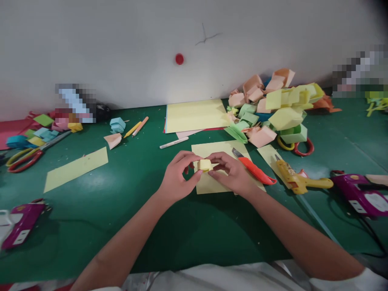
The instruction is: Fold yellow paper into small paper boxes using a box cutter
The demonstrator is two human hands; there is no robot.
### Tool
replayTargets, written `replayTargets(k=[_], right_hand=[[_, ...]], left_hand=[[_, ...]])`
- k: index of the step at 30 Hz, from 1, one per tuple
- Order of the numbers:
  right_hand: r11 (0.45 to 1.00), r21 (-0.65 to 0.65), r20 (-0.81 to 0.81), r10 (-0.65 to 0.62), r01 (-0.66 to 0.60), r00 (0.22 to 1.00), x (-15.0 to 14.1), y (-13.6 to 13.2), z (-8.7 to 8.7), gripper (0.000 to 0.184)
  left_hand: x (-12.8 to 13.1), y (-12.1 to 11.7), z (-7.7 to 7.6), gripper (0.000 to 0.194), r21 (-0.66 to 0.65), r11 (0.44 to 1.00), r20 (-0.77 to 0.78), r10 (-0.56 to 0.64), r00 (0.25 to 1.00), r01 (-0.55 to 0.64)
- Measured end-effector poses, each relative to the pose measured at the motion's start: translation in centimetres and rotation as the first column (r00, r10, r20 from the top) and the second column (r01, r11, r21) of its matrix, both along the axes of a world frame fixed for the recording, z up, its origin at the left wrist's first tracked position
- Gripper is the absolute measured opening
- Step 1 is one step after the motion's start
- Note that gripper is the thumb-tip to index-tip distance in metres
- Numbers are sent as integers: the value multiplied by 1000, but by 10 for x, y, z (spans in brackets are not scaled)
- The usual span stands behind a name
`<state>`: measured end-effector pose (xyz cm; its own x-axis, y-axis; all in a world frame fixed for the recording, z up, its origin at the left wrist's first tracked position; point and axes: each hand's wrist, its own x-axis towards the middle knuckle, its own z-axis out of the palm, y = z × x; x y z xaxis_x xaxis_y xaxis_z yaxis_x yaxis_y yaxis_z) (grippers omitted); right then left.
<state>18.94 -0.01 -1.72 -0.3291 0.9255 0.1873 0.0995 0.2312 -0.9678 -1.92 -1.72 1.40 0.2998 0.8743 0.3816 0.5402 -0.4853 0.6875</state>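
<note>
Between my two hands is a small yellow folded paper box point(204, 165), held above the table. My left hand point(178, 176) pinches its left side with thumb and fingers. On the other side, my right hand point(228, 171) grips it with the fingertips and thumb. Beneath them lies a pale yellow paper sheet point(209, 184). A red utility knife point(257, 170) with its blade out rests on that sheet, beside my right hand. The inside of the paper box is hidden from view.
Folded paper pieces point(273, 107) pile up at the back right. A yellow glue gun point(298, 178) and purple device point(363, 194) lie right. Scissors point(33, 155), a yellow strip point(77, 167) and another purple device point(24, 222) are left. Paper sheets point(197, 115) lie by the wall.
</note>
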Motion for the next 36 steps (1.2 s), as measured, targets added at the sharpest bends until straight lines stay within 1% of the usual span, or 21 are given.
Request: replayTargets(k=[4,8,15,20,22,25,28,33,36], right_hand=[[1000,-18,-76,21,-22,997,1,0,-1,31],[1000,4,-116,12,-12,993,3,0,0,32],[1000,1,-128,-10,10,992,2,0,-2,35],[998,-61,-202,-46,34,978,2,2,-3,35],[996,-88,-222,-52,33,974,1,3,-3,35],[992,-123,-235,-56,28,970,0,4,-2,36],[988,-152,-252,-50,11,966,-1,5,-2,37],[981,-196,-282,-47,-9,958,-2,6,-3,38],[977,-211,-293,-37,-27,956,-3,6,-3,37]], left_hand=[[1,-4,5,24,111,993,-93,42,995,-31],[2,-7,7,22,142,989,-119,67,991,-50],[-1,-7,6,27,124,990,-156,89,984,-70],[-1,-6,8,34,144,987,-163,99,982,-75],[-1,-6,9,32,155,986,-152,84,985,-60],[-1,-6,10,25,151,988,-132,38,991,-18],[-1,-5,9,26,127,992,-126,17,992,-1],[0,-5,5,29,117,993,-129,43,991,-28],[1,-5,3,27,95,994,-130,69,989,-57]])
